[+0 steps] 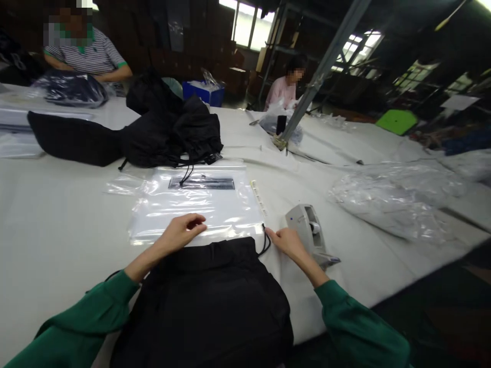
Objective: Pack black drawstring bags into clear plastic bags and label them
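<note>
A black drawstring bag (215,301) lies at the front edge of the white table, its gathered top facing away from me. At the bag's upper right, my right hand (286,241) is closed on the end of the black drawcord (265,244). My left hand (184,231) hovers by the bag's upper left edge with curved fingers, thumb apart from them and nothing between. Beyond the bag lies a stack of clear plastic bags (199,204) with a dark printed panel. A grey tape dispenser (307,227) stands just right of my right hand.
More black bags (164,128) are heaped behind the plastic stack. Loose clear plastic (399,199) covers the table's right side. A metal post (326,71) rises at the back. Two people work across the table, near a blue box (203,93). A green stool top (396,121) shows farther right.
</note>
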The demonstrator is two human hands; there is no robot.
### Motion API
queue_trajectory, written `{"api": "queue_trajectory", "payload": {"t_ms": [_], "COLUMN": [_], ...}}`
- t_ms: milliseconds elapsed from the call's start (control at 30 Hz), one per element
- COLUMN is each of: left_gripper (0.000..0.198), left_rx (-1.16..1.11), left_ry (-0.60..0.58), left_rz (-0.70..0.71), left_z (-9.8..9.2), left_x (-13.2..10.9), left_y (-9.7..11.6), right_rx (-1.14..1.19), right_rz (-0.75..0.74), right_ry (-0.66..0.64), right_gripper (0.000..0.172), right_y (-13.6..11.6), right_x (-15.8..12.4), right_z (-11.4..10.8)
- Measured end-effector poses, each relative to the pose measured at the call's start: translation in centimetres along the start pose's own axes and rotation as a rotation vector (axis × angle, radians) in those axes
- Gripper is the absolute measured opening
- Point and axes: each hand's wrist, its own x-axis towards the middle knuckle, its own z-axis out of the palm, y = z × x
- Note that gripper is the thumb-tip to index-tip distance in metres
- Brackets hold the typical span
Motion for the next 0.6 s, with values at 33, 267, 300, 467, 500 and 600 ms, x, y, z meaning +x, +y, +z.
{"api": "queue_trajectory", "payload": {"t_ms": [33, 267, 300, 467, 500, 600], "left_gripper": [0.038, 0.036, 0.038, 0.028, 0.025, 0.020], "left_rx": [-0.013, 0.138, 0.175, 0.281, 0.288, 0.293], "left_ry": [-0.101, -0.368, -0.348, -0.338, -0.348, -0.365], "left_rz": [0.079, 0.141, 0.112, 0.066, 0.076, 0.116], "left_z": [1.6, 14.4, 15.3, 16.3, 16.2, 15.9], "left_x": [1.1, 5.0, 4.9, 4.0, 3.9, 3.7], "left_y": [1.3, 6.0, 5.9, 5.0, 4.8, 4.3], "right_rx": [0.032, 0.555, 0.664, 1.097, 1.154, 1.283], "right_rz": [0.057, 0.249, 0.269, 0.382, 0.405, 0.457], "right_ry": [-0.031, 0.023, 0.041, 0.113, 0.109, 0.077], "right_gripper": [0.048, 0.041, 0.044, 0.043, 0.041, 0.038], "right_y": [0.2, -0.8, -0.9, -0.9, -0.8, -0.3], "right_x": [-1.0, -4.4, -4.5, -3.9, -3.5, -2.5], "right_z": [0.6, 4.5, 4.8, 5.5, 5.4, 4.7]}}
